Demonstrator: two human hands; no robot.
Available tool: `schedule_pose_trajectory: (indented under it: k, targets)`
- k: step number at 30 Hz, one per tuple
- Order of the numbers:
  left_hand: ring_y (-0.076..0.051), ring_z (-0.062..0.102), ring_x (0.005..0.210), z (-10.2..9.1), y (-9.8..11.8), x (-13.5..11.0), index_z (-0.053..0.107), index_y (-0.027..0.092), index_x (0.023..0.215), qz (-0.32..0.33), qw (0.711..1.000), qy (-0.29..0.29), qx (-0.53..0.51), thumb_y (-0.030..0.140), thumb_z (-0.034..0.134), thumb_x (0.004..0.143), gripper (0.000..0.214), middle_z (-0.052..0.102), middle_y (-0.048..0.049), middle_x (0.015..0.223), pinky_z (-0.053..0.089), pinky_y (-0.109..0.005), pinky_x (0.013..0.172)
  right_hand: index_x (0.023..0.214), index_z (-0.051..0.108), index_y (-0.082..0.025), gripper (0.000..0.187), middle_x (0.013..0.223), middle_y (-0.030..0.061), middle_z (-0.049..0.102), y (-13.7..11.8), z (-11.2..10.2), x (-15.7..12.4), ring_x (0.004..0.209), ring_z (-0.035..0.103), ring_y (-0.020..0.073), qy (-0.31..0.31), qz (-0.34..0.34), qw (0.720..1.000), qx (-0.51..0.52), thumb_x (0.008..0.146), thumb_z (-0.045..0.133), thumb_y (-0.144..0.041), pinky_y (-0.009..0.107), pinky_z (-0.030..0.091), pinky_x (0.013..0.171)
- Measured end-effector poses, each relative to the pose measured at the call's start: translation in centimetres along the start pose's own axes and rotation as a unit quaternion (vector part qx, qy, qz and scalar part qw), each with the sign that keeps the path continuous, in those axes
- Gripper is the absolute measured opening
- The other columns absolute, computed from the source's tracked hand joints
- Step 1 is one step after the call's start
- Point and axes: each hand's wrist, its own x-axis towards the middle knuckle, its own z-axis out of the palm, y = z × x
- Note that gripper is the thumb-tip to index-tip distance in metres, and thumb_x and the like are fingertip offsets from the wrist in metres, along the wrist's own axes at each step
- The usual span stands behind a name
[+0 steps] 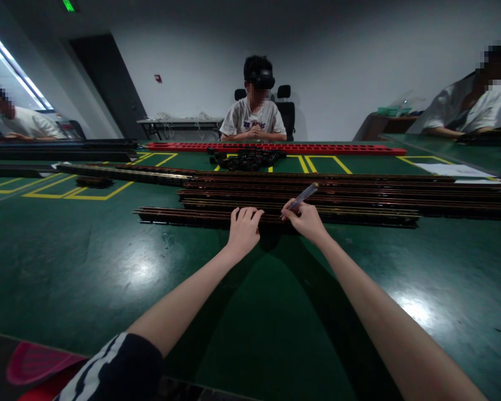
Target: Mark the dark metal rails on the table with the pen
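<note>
A long, dark, thin rail (183, 216) lies lengthwise on the green table, nearest to me. My left hand (245, 228) is closed over this rail, its fingers bent across the top and the thumb at the near side. In my right hand (309, 221) is a pen (305, 193) with a clear barrel, gripped as for writing. It tilts up to the right, its lower end down at the rails just right of my left hand. Behind the near rail lies a stack of similar dark rails (359, 192) with coppery edges, stretching to the right.
Across the green table (87, 239) lie a heap of small black parts (250, 160) and a long red slotted strip (337, 149). More black rails (58, 150) lie at the left. Yellow tape marks the surface. A person (254, 114) with a headset sits opposite; others sit at both sides.
</note>
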Motion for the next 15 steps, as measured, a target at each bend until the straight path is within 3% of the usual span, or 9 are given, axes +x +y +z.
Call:
schedule_pose_trajectory:
  k: [15]
  targets:
    - [-0.025, 0.05, 0.115, -0.06, -0.08, -0.03, 0.059, 0.018, 0.117, 0.002, 1.0, -0.001, -0.004, 0.004, 0.045, 0.075, 0.047, 0.061, -0.0086, 0.116, 0.03, -0.046, 0.107, 0.066, 0.057, -0.019, 0.012, 0.063, 0.0033, 0.066, 0.2, 0.02, 0.01, 0.066, 0.064, 0.0197, 0.0, -0.006, 1.0, 0.002, 0.078, 0.053, -0.017, 0.031, 0.047, 0.068]
